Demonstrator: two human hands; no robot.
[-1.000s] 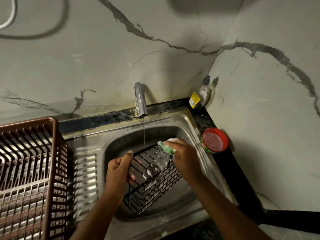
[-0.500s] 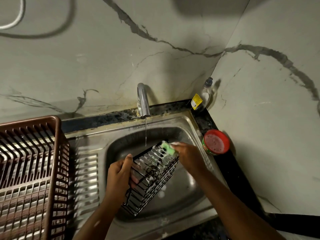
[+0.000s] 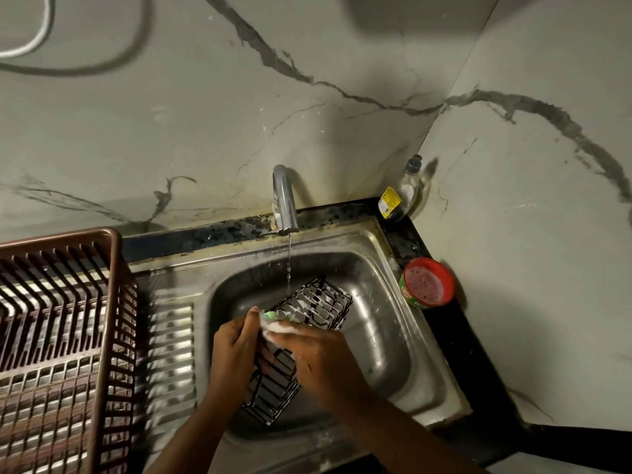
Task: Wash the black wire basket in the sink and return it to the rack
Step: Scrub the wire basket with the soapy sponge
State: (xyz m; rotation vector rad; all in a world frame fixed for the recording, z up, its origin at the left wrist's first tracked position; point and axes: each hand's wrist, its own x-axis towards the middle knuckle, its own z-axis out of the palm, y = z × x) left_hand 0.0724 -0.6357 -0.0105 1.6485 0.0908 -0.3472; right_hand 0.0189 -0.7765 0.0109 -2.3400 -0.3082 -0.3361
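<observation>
Middle of the black wire basket hidden behind both hands, left hand and right hand. Soapy green sponge mostly buried between their fingers. Left of the sink: brown rack cut off by the picture's left and bottom edges, ribbed drainboard smeared with blur. Right of the sink: label on the red-lidded tub too small to read, likewise the yellow label on the bottle. Forearms cut off by the bottom edge.
</observation>
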